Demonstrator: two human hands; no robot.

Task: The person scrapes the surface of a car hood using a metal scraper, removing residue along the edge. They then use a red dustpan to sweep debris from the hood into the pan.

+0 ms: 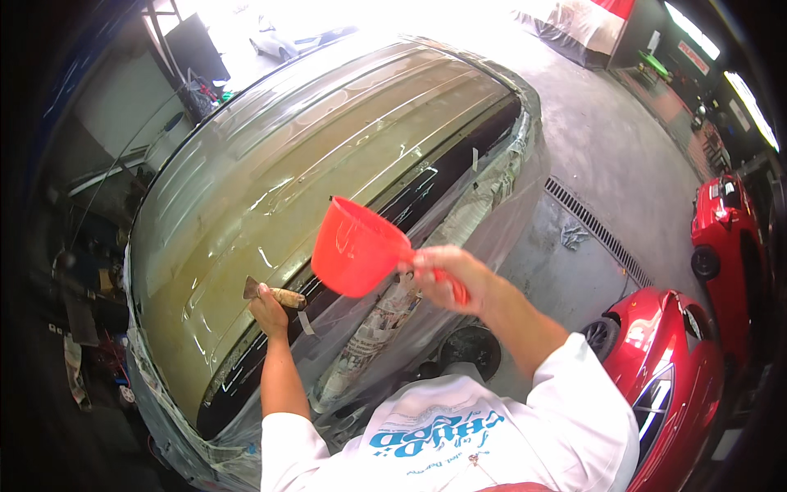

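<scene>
My right hand [449,279] is wrapped round the handle of a red plastic dipper [357,250], held tilted above the edge of a vehicle roof. What is in the dipper, if anything, cannot be seen. In my left hand [269,315] is a putty knife [288,298] with a worn wooden handle and a small triangular blade. That hand is at the near edge of the olive-brown roof [270,164], which looks wet and shiny. Along the roof's side runs a dark strip [418,195], with newspaper [381,332] and clear plastic film covering the body below.
A red car [656,361] stands close on my right, with another red vehicle [725,254] beyond it. A floor drain grate [594,225] crosses the grey floor, near a crumpled scrap [574,236]. A wheel [470,353] is below the roof's near side.
</scene>
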